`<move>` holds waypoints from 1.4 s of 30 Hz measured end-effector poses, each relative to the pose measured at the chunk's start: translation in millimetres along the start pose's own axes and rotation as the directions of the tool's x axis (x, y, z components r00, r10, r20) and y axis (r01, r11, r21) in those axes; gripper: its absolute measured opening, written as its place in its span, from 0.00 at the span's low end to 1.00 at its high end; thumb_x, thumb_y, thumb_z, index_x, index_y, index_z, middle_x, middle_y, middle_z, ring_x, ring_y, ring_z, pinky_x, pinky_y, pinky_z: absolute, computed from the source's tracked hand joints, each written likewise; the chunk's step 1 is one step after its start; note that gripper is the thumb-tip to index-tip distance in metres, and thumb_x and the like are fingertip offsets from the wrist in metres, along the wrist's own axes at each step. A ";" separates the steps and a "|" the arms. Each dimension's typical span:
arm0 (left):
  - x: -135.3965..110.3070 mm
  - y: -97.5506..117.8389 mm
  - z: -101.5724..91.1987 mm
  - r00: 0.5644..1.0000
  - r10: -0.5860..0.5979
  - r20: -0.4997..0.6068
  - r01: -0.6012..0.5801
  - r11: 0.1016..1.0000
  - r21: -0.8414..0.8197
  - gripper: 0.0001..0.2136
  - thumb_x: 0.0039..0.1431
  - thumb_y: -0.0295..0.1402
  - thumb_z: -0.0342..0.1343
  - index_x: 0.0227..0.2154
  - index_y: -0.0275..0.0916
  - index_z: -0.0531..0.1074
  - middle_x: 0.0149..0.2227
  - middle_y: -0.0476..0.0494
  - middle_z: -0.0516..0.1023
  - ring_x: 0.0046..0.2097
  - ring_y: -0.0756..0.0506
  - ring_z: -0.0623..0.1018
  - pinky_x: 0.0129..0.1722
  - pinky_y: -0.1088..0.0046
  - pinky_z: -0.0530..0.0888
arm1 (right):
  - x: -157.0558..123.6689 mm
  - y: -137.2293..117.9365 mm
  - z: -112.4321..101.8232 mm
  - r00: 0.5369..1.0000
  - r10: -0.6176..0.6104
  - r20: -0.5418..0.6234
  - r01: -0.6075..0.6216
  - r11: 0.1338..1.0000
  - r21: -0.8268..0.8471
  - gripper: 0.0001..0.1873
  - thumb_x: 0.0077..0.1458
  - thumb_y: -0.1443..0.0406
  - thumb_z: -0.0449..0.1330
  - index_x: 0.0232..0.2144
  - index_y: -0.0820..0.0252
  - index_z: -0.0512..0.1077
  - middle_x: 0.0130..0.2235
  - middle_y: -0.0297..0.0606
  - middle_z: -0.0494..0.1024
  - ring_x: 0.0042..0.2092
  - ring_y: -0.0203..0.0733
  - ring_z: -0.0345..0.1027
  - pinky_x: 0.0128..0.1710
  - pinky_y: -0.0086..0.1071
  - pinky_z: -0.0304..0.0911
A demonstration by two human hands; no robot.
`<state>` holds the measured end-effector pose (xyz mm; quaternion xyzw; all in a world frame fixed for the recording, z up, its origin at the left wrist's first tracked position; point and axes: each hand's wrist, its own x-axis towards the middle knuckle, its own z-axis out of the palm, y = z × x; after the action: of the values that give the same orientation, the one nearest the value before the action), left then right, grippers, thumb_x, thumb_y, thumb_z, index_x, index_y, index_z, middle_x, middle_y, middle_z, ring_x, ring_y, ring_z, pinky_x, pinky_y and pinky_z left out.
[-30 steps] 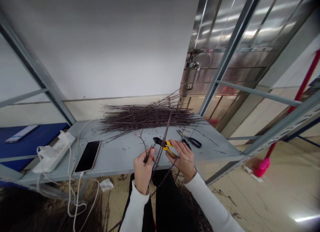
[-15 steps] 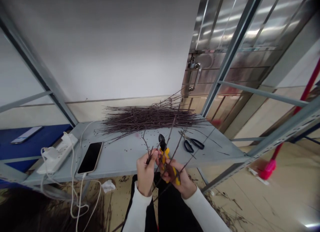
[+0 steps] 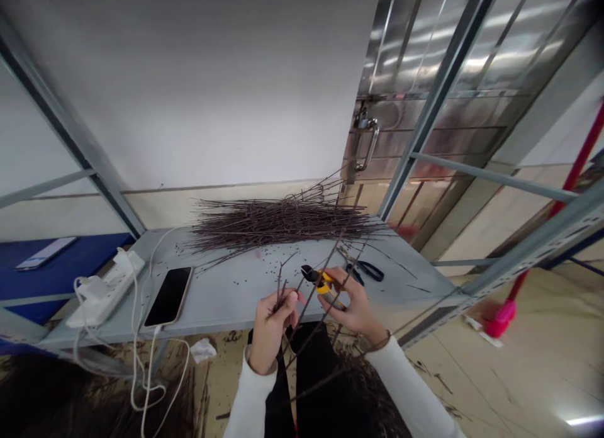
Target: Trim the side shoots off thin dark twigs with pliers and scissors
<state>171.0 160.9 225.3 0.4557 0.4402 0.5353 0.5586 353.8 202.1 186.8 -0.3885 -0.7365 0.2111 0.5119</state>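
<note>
My left hand [image 3: 275, 321] is closed around thin dark twigs [image 3: 279, 279], whose tips stick up above the fingers. In my right hand [image 3: 352, 306] are yellow-handled cutting pliers [image 3: 326, 288], with their black jaws pointing left toward the twigs. Long thin branches cross in front of and between both hands, slanting up to the right. Whether the jaws touch a branch I cannot tell. Behind the hands, a wide heap of dark twigs [image 3: 278, 221] lies along the back of the grey shelf [image 3: 221, 306].
Dark-handled scissors [image 3: 370, 270] lie right of the pliers, partly hidden. A phone [image 3: 168, 297] with a white cable and a white power strip [image 3: 111, 287] are at left. Grey shelf posts [image 3: 441, 98] rise at the sides. Twig scraps litter the floor.
My right hand has moved up and to the right with the pliers, away from my left hand. The pliers now tilt more sideways. My left hand has stayed nearly in place.
</note>
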 end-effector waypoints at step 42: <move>5.3 -3.8 -25.5 0.994 0.113 0.004 -0.112 0.990 0.089 0.18 0.56 0.49 0.55 0.29 0.37 0.67 0.19 0.58 0.58 0.19 0.56 0.53 0.17 0.78 0.50 | -18.4 22.5 -36.5 0.566 0.622 -0.541 -0.007 0.660 0.751 0.13 0.46 0.59 0.62 0.35 0.53 0.65 0.29 0.25 0.65 0.26 0.30 0.60 0.26 0.25 0.60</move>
<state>146.9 167.1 216.5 0.5038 0.4375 0.5462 0.5064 398.5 198.2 174.2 -0.3604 -0.2252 0.3732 0.8247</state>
